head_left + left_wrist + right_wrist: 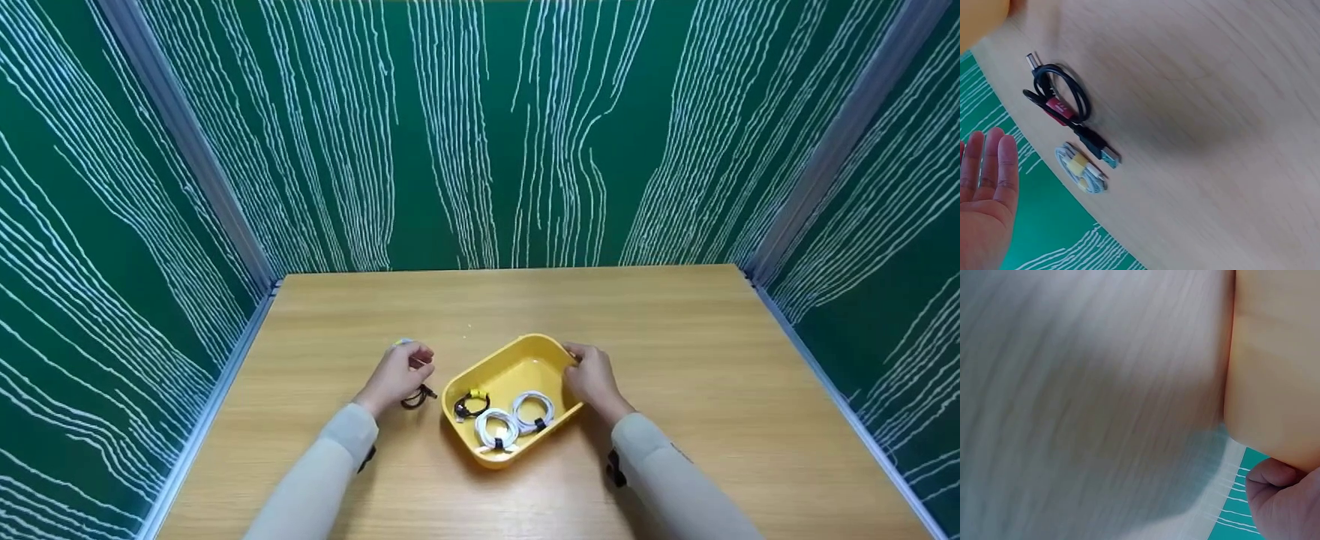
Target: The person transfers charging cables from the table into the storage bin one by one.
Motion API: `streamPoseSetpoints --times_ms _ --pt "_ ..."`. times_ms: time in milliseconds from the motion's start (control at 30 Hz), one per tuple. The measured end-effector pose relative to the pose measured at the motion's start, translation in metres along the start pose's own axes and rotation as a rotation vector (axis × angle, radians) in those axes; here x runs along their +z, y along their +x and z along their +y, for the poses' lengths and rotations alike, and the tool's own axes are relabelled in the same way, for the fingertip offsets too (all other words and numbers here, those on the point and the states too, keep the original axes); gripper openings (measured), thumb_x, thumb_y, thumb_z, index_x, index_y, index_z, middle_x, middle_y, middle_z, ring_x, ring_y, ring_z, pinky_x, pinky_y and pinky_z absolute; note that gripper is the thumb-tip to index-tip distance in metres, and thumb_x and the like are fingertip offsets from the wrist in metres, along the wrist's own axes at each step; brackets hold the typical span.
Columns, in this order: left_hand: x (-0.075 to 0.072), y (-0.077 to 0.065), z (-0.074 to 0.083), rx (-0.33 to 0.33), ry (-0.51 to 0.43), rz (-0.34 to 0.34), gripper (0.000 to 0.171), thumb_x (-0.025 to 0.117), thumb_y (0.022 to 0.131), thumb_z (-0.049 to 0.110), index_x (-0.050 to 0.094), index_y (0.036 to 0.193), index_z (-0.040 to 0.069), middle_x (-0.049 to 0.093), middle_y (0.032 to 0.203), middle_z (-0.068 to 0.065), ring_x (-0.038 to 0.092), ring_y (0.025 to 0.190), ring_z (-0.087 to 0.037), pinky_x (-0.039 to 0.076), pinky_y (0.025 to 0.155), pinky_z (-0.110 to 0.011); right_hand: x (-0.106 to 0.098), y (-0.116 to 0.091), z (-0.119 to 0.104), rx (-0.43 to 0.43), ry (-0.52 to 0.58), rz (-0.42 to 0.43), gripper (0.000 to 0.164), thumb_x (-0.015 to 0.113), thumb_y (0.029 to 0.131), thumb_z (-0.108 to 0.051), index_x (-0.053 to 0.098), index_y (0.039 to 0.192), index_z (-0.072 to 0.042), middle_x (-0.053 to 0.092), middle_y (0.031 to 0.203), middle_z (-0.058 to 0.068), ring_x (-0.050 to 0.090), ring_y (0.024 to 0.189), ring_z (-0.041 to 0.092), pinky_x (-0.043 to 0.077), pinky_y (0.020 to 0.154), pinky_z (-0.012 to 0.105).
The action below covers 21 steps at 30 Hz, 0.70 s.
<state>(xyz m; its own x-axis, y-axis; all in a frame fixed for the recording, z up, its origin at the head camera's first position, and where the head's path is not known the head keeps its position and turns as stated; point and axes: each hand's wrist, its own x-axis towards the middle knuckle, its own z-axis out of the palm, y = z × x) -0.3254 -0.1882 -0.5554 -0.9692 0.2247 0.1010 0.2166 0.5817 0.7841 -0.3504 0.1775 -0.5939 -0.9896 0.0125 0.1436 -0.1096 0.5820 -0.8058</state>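
Observation:
My right hand (592,376) grips the rim of a yellow plastic bin (534,371) at its right end; the right wrist view shows curled fingers (1272,473) against the bin's outer wall. Inside lie two white coiled cables (481,431) with black ties and a black coiled cable (477,394) with a yellow tie. Left of the bin, my left hand (400,373) hovers with nothing in it, its fingers extended in the left wrist view. Near it on the table are a black USB cable (1081,98) with a red tie and a pale coiled cable (1079,167) with a yellow tie.
The wooden table (675,330) is bounded by green panels (517,150) with white wavy lines at the back and both sides. Metal posts (202,150) stand at the back corners.

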Motion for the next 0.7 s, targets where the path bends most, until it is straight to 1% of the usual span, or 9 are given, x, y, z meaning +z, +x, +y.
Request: streamPoseSetpoints --times_ms 67,133,300,400,533,700 --pt "-0.001 -0.001 -0.003 -0.019 -0.007 -0.012 0.028 0.072 0.100 0.006 0.070 0.124 -0.009 0.072 0.119 -0.019 0.072 0.111 -0.033 0.060 0.101 -0.048 0.000 -0.001 0.000 0.010 0.005 -0.006 0.054 0.052 0.082 0.015 0.077 0.129 0.004 0.078 0.121 0.026 0.069 0.091 0.025 0.053 0.074 0.026" --pt "-0.002 -0.003 -0.006 -0.021 -0.004 -0.023 0.028 0.072 0.099 0.005 0.070 0.123 -0.009 0.072 0.119 -0.020 0.072 0.111 -0.034 0.060 0.101 -0.048 0.001 -0.002 -0.001 0.021 0.010 -0.010 0.053 0.052 0.083 0.015 0.076 0.129 0.004 0.078 0.123 0.025 0.069 0.093 0.025 0.054 0.075 0.025" --pt "-0.006 -0.007 -0.012 -0.005 0.029 -0.062 0.026 0.073 0.099 0.005 0.071 0.121 -0.008 0.071 0.120 -0.022 0.070 0.113 -0.037 0.058 0.102 -0.052 0.001 -0.002 -0.003 0.035 0.020 -0.014 0.052 0.053 0.083 0.016 0.078 0.126 0.003 0.079 0.119 0.024 0.069 0.092 0.025 0.054 0.075 0.026" --pt "-0.009 -0.009 -0.015 -0.016 0.049 -0.083 0.028 0.073 0.099 0.006 0.071 0.124 -0.006 0.072 0.123 -0.023 0.068 0.116 -0.039 0.056 0.104 -0.056 0.001 -0.002 -0.004 0.036 0.020 -0.016 0.052 0.052 0.083 0.016 0.078 0.127 0.004 0.079 0.119 0.025 0.068 0.092 0.026 0.054 0.075 0.027" --pt "-0.012 -0.010 -0.017 -0.047 0.059 -0.116 0.033 0.074 0.100 0.010 0.071 0.129 -0.004 0.071 0.129 -0.023 0.066 0.122 -0.040 0.053 0.107 -0.058 0.000 -0.002 -0.005 0.052 0.024 -0.022 0.052 0.052 0.084 0.015 0.077 0.129 0.004 0.078 0.121 0.024 0.068 0.095 0.026 0.055 0.078 0.029" --pt "-0.013 -0.009 -0.021 -0.094 0.063 -0.146 0.037 0.079 0.097 0.013 0.072 0.131 -0.001 0.070 0.133 -0.022 0.066 0.124 -0.038 0.053 0.109 -0.056 -0.002 -0.002 -0.004 0.051 0.027 -0.019 0.052 0.051 0.085 0.015 0.076 0.129 0.004 0.078 0.121 0.025 0.069 0.097 0.027 0.056 0.079 0.030"
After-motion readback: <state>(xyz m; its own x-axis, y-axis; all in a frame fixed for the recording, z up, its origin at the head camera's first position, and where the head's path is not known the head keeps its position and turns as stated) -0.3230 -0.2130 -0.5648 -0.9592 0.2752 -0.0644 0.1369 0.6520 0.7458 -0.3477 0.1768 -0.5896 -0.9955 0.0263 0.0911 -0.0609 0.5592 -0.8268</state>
